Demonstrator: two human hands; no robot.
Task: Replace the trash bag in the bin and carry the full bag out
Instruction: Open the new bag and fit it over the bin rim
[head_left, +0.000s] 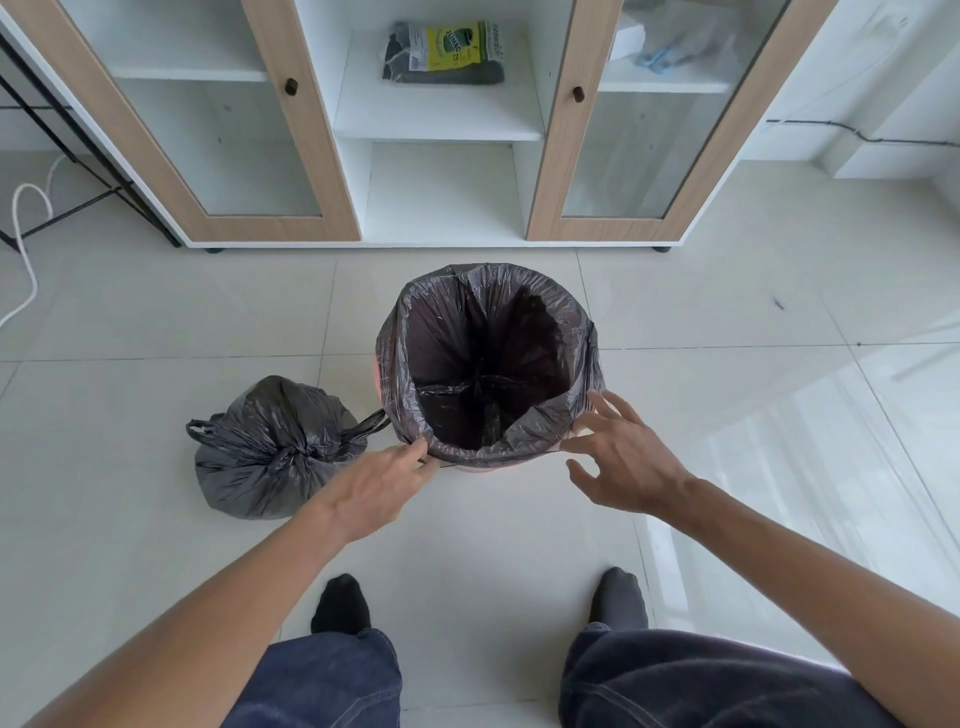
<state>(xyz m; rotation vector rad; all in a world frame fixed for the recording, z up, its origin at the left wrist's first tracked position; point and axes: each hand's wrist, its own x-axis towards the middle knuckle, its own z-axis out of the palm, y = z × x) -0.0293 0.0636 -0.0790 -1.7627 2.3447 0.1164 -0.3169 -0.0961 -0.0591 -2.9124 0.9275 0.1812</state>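
Note:
A round pink bin (470, 469) stands on the tiled floor, almost wholly covered by a fresh black trash bag (488, 364) that lines it and folds over the rim. The full black bag (270, 447), tied at the top, sits on the floor just left of the bin. My left hand (376, 491) pinches the liner's folded edge at the near left rim. Fingers spread, my right hand (623, 457) is at the near right rim, its fingertips touching the plastic without gripping it.
A white cabinet (441, 239) with wood-framed glass doors stands behind the bin; a pack of trash bags (444, 52) lies on its middle shelf. A white cable (23, 244) and black frame legs are at far left. My socked feet (340, 603) stand close to the bin.

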